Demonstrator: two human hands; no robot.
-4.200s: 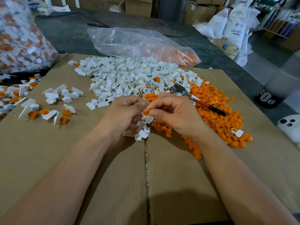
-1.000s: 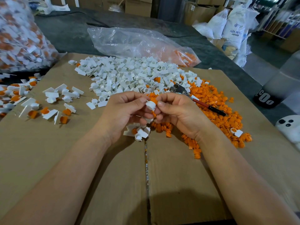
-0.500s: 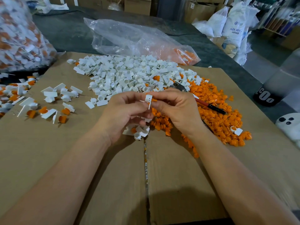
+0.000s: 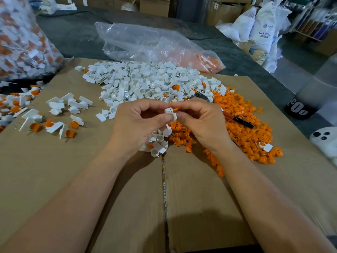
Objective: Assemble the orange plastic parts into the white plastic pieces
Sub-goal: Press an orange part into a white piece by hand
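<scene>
Above the cardboard-covered worktop (image 4: 109, 198), the left hand (image 4: 135, 125) and the right hand (image 4: 202, 123) met, both equally close to one white piece (image 4: 171, 114) held between them. The left thumb and curled fingers (image 4: 145, 105) pinched it from the left, and the right fingers gripped it from the right. I couldn't tell whether an orange part sat inside. Beyond lay the loose orange parts (image 4: 246, 128), then the white heap (image 4: 145, 83).

Surface (image 4: 54, 179): matt brown corrugated cardboard. White pieces (image 4: 142, 83) and orange parts (image 4: 246, 136): smooth moulded plastic. Bag (image 4: 145, 41) at 12 o'clock: glossy, crinkled clear film.
</scene>
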